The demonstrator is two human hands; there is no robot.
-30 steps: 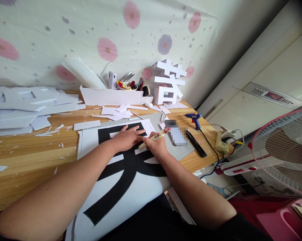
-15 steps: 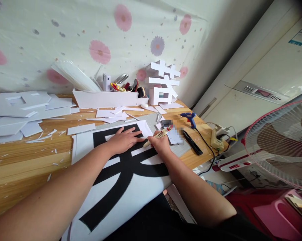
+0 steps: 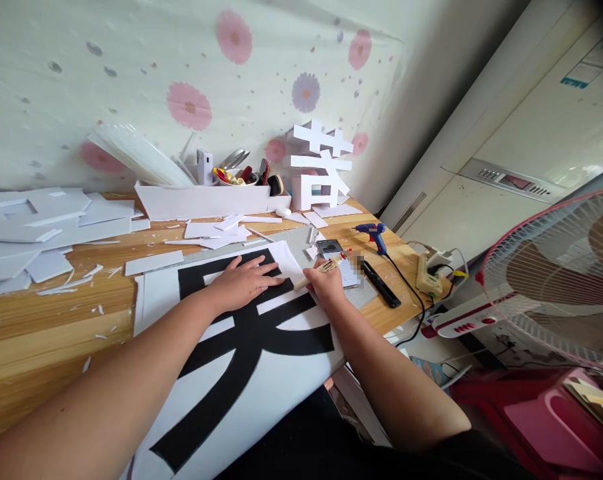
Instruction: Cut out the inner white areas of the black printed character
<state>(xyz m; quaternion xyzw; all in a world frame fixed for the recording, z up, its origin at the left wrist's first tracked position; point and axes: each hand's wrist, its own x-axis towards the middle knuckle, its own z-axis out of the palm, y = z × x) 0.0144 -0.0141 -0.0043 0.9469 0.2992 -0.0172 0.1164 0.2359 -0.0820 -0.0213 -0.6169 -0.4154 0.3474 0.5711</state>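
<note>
Lying on the pale, straight-grained wooden surface (image 3: pixel 26 357) and partly over a grey mat (image 3: pixel 286 237), a smooth white sheet (image 3: pixel 266 407) is bearing a matt black character (image 3: pixel 246 333) with square bars and long curved strokes. The left grip (image 3: pixel 239 285) is resting palm down on the upper part of the character, its fingers spread apart and holding nothing. The right grip (image 3: pixel 327 285) is clamping a slim, cream, pen-like tool (image 3: pixel 330 265), which is slanting with its red-marked end raised; its lower end is pointing at the sheet near the character's right side, though contact cannot be told. A flat, glossy phone (image 3: pixel 350 275) is lying just beyond the right grip, and a narrow black implement (image 3: pixel 380 283) is lying beside it. A blue plastic glue gun (image 3: pixel 371 233) is resting farther back, its black cord curving over the surface's edge. Thin, angular white board pieces (image 3: pixel 41 223) are lying stacked at the left, and fine slivers are littering the wood. Behind the sheet, a long white box (image 3: pixel 201 201) is holding translucent strips (image 3: pixel 139 157), and a hollow, sharp-edged, three-dimensional white character (image 3: pixel 315 162) is standing upright beside it.
</note>
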